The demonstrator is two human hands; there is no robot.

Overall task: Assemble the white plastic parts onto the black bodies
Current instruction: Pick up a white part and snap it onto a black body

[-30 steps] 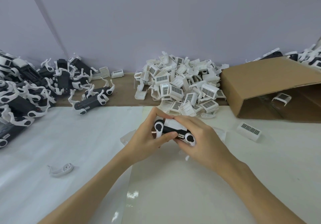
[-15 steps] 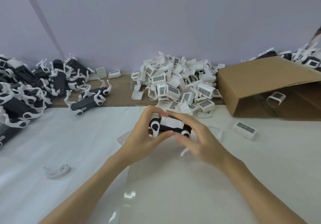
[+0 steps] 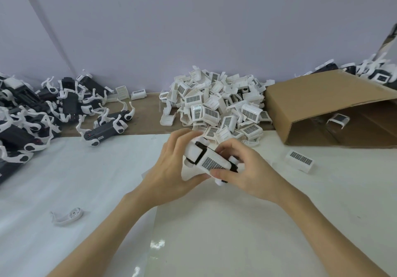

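**Part-built unit turned grille side up between both hands**

Since half a second ago the black rectangular body with white plastic parts clipped onto it (image 3: 209, 160) has been rolled over in the hands: then its plain white top and two round black-and-white ends faced the camera, and now a white cover with a dark ribbed grille patch faces up. It also sits tilted, its far end raised toward the upper left and its near end low toward the right.

The unit shows a smooth white cap at the far end, a thin black band of the body behind it, then the grille cover, with small white rounded knobs sticking out at both ends.

The left hand (image 3: 171, 169) grips the far end, fingers curled over the top and the thumb tucked under the white cap. The right hand (image 3: 247, 171) holds the near end, the thumb pressed along the lower edge of the grille cover and the fingers curled over the upper side. The unit is held just above the white table sheet (image 3: 214, 233), in front of the heap of loose white grille covers (image 3: 217, 107). A pile of finished black bodies with white arms (image 3: 43, 113) lies at the left, an open brown cardboard box (image 3: 318, 102) at the right.
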